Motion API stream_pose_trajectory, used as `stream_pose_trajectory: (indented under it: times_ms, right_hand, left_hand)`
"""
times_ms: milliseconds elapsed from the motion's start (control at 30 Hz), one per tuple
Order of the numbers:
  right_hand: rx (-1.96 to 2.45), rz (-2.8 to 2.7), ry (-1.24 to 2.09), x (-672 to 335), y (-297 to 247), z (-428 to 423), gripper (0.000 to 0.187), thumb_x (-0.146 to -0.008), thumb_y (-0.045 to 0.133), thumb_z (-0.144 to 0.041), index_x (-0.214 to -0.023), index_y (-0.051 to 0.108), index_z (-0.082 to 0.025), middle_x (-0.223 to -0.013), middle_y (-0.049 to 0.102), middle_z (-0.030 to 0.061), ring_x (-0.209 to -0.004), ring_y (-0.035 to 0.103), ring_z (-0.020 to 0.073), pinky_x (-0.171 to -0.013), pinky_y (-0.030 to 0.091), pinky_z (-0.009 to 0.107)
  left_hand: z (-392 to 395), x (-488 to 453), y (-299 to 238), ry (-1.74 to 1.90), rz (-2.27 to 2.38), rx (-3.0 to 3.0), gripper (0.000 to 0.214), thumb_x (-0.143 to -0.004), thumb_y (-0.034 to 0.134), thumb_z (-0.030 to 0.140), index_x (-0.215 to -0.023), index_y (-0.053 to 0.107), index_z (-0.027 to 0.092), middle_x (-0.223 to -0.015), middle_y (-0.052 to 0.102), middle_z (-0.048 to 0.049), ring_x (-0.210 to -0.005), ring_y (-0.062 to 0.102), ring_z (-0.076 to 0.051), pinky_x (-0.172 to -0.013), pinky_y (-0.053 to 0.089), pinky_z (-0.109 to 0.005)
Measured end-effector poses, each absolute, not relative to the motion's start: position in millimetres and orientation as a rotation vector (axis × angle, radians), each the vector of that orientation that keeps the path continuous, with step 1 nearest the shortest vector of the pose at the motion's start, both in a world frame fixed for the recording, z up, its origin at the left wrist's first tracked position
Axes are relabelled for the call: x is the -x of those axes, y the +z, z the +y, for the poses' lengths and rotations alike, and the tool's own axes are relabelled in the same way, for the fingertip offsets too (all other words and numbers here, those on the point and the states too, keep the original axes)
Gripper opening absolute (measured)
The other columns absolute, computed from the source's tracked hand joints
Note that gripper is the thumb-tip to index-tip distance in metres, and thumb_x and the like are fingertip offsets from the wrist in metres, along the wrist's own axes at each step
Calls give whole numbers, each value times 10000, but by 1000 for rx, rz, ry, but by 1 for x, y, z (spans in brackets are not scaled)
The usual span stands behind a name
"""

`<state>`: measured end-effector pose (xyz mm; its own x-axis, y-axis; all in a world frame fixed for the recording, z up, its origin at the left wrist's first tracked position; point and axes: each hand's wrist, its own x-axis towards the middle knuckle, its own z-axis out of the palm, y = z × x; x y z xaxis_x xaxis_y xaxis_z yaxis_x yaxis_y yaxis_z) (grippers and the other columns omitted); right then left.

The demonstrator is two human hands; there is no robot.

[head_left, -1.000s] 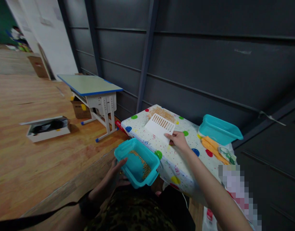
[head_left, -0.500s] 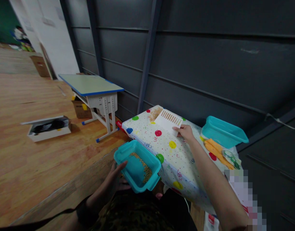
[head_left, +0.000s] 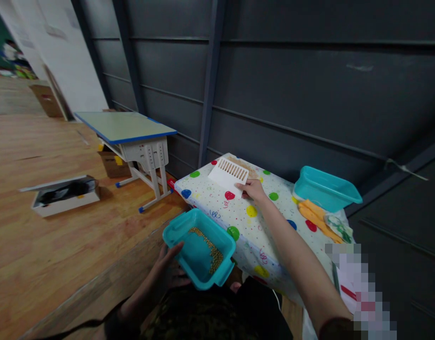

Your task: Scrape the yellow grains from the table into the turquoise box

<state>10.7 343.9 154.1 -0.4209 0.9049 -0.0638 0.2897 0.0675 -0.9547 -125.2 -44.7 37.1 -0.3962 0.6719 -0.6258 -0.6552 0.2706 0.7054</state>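
Observation:
My left hand (head_left: 166,269) grips a teal plastic tub (head_left: 199,247) from below, held just off the near-left edge of the table. A streak of small yellow-brown grains lies inside the tub. My right hand (head_left: 251,190) is stretched out over the dotted tablecloth (head_left: 254,222) and holds a white slotted scraper (head_left: 228,173) by its near edge. The scraper's slotted end rests by a patch of grains (head_left: 246,165) at the table's far edge.
A second teal tub (head_left: 325,188) stands at the table's right, with an orange cloth (head_left: 314,215) and a patterned packet (head_left: 336,226) beside it. A blue-edged desk (head_left: 127,127) and an open white box (head_left: 57,194) stand on the wooden floor at left. A dark wall runs behind.
My right hand pushed the scraper away toward the far edge, then shifted it left over the grain pile. The tub in my left hand stayed about where it was.

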Motion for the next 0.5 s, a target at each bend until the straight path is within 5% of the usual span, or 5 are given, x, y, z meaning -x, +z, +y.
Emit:
stream_pose_trajectory:
  times_ms: [300,500]
  right_hand:
    - [1321,-1712,1218,-39,165,385,227,-824,1137,-138,-881,918,-160,-757,849,42,-624,731,157,-527,624,221]
    - [1318,-1740,1145,-52,171,402,231,-827,1153,-156,-912,939,-146,-869,920,87,-715,808,186,-591,678,239]
  left_hand:
    - [-46,120,41,1446,1342,20,1020,-1124,939,627,-1964,441,334,-1606,912,-231,-1221,1005,-504,-1113,817,-699]
    - [-48,123,33,1440,1346,32,1061,-1101,973,641,-1972,447,341,-1628,897,-240,-1224,1002,-499,-1146,810,-678]
